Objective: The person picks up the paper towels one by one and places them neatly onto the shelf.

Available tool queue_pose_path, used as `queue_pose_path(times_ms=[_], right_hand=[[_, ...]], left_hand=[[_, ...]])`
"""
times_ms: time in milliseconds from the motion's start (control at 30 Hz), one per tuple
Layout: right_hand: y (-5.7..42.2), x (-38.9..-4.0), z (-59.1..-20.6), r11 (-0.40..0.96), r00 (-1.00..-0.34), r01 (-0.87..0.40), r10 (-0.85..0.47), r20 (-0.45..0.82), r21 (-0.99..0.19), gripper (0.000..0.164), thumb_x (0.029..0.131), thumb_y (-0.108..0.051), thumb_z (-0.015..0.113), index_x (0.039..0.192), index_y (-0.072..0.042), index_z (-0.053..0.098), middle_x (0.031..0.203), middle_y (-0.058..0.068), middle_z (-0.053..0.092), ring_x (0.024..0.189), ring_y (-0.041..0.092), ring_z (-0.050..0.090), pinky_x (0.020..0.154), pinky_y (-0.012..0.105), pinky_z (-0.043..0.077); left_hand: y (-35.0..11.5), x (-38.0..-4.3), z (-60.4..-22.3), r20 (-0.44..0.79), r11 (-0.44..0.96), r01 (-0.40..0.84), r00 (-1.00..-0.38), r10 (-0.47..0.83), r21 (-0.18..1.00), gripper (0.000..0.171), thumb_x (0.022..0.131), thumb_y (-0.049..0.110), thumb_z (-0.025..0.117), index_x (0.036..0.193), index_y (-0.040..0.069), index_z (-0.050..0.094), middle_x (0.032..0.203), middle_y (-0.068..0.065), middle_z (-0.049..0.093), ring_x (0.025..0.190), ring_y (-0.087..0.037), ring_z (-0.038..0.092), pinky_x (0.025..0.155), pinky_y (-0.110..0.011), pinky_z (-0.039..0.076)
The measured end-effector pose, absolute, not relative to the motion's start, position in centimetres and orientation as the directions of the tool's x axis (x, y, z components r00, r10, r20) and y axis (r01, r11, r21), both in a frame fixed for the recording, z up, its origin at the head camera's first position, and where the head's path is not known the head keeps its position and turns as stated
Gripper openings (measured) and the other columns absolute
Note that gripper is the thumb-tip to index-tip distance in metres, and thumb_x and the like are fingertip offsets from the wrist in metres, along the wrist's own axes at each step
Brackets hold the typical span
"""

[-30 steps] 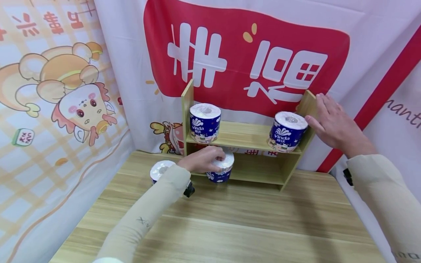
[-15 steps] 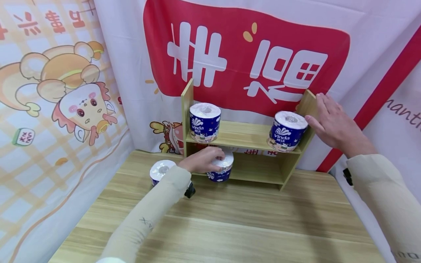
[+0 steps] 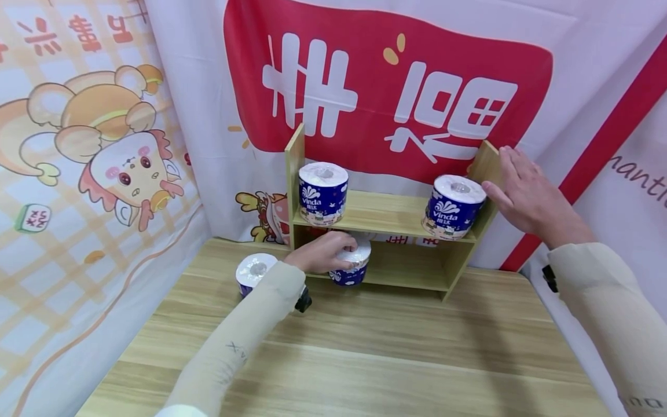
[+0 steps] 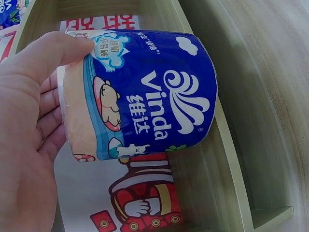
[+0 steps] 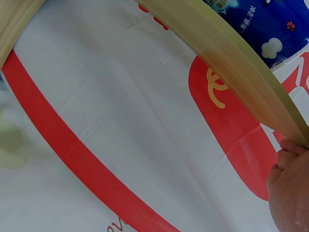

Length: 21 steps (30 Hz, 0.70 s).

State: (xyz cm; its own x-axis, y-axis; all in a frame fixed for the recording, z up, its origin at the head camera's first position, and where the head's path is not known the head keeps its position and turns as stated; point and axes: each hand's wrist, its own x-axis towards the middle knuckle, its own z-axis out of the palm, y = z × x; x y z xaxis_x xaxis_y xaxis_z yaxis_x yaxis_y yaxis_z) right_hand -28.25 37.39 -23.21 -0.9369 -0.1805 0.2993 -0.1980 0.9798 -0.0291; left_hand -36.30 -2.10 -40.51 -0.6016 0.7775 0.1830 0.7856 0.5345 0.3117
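My left hand (image 3: pixel 324 253) grips a blue and white Vinda toilet roll (image 3: pixel 350 275) by its upper part, with the thumb on the near side. This roll is at the front left of the lower level of a small wooden shelf (image 3: pixel 385 211). In the left wrist view the same roll (image 4: pixel 154 96) shows its printed side, the fingers partly hidden behind it. My right hand (image 3: pixel 537 197) rests against the shelf's right side panel (image 5: pixel 241 72), fingers straight along its outer face.
Two more toilet rolls stand on the upper level, one at the left (image 3: pixel 323 200) and one at the right (image 3: pixel 452 214). Another roll (image 3: pixel 250 275) stands on the wooden table (image 3: pixel 365 359) left of the shelf, partly behind my left sleeve. Printed cloth (image 3: pixel 198 87) hangs behind.
My left forearm has shifted slightly to the right, while the roll in that hand stays in nearly the same place. The right hand keeps its place on the side panel.
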Motion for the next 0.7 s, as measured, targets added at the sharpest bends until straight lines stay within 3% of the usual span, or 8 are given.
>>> queue_pose_path(times_ms=[367, 700], right_hand=[[37.4, -28.3, -23.2, 0.979, -0.934, -0.202, -0.185, 0.305, -0.022, 0.087, 0.096, -0.053, 0.040, 0.154, -0.017, -0.014, 0.164, 0.013, -0.008, 0.151, 0.040, -0.006, 0.115, 0.069, 0.011], [37.4, -28.3, -23.2, 0.979, -0.935, -0.202, -0.184, 0.303, -0.026, 0.087, 0.096, -0.053, 0.040, 0.154, -0.017, -0.014, 0.164, 0.012, -0.009, 0.151, 0.040, -0.007, 0.115, 0.069, 0.010]], left_hand=[[-1.4, -37.4, -41.0, 0.184, 0.515, 0.805, -0.576, 0.796, 0.293, 0.026, 0.087, 0.033, 0.069, 0.107, 0.019, 0.065, 0.104, 0.007, 0.066, 0.090, -0.005, 0.057, 0.079, -0.022, 0.050], [-1.1, -37.5, -40.8, 0.157, 0.528, 0.780, -0.600, 0.785, 0.336, 0.024, 0.088, 0.032, 0.069, 0.107, 0.017, 0.065, 0.099, 0.007, 0.066, 0.084, -0.005, 0.058, 0.073, -0.022, 0.050]])
